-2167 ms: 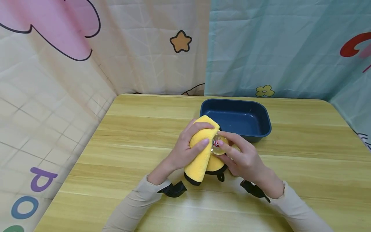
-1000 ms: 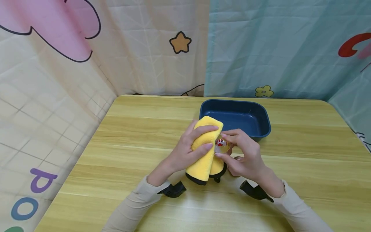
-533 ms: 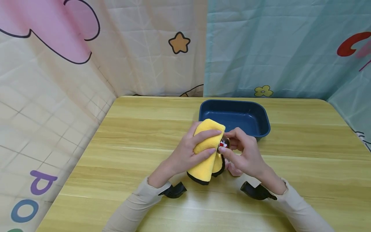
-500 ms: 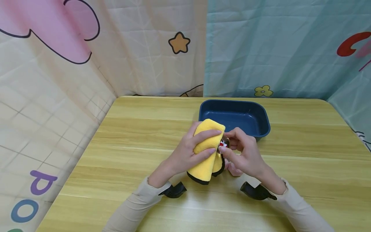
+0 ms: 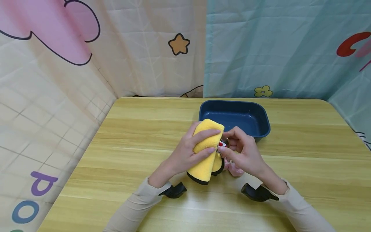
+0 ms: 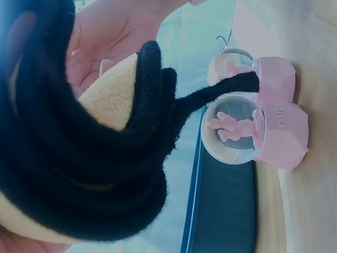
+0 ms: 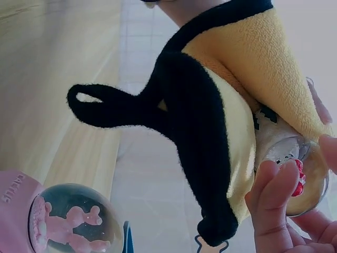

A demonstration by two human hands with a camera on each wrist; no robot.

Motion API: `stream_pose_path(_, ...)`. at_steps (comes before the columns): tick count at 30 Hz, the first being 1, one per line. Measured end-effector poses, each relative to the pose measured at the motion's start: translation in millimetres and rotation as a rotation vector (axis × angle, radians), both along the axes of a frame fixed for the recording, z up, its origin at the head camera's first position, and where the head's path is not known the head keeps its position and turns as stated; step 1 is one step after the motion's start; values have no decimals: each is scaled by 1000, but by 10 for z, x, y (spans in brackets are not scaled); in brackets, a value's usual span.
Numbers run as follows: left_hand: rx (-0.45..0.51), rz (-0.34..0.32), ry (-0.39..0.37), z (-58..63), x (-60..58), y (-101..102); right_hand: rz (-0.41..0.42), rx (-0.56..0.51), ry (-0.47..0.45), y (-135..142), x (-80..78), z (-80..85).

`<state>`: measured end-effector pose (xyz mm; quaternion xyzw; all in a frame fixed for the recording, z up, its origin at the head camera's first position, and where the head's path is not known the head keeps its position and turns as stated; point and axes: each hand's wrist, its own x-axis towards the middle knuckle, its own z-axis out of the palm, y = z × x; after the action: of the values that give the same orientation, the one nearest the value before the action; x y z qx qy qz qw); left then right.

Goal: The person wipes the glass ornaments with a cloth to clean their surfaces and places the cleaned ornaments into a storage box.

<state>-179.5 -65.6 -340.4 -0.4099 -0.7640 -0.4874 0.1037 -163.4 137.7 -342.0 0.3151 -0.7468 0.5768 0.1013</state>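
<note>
A folded yellow cloth with black edging (image 5: 206,145) is gripped by my left hand (image 5: 184,156), thumb and fingers spread across its outside. The cloth wraps part of a clear snow globe (image 5: 222,144) with a red and white figure inside. My right hand (image 5: 243,153) pinches the globe's exposed side between thumb and fingers. In the right wrist view, fingertips (image 7: 284,182) lie against the glass ball (image 7: 310,184). The globe's other end is hidden in the cloth. A black loop (image 7: 105,108) hangs from the cloth's edge.
Two pink snow globes with pink figures, one nearer (image 6: 284,134) and one farther (image 6: 276,79), stand on the table below the hands. Behind them sits a dark blue rectangular bin (image 5: 263,129). Patterned curtains (image 5: 145,48) hang at the table's back and sides.
The snow globe has turned in my right fingers and sits deeper in the cloth. Both hands have shifted slightly right, uncovering a pink base below. Over the last half second they barely move.
</note>
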Motion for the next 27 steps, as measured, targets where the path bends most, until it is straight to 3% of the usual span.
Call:
stream_pose_path(6,-2,8,2,-7,-6,-6,19,-67,-3,-13,8,-24)
stream_pose_path(10,-6,10,8,-10,-14,-9,6,-52,-5,-11,7,-21)
stream_pose_path(19,2,12,6,15,-18,-14,-26,26,64,-15,7,11)
stream_pose_path(27,20,16,14,23,-22,-21,-50,21,164,-34,4,-19)
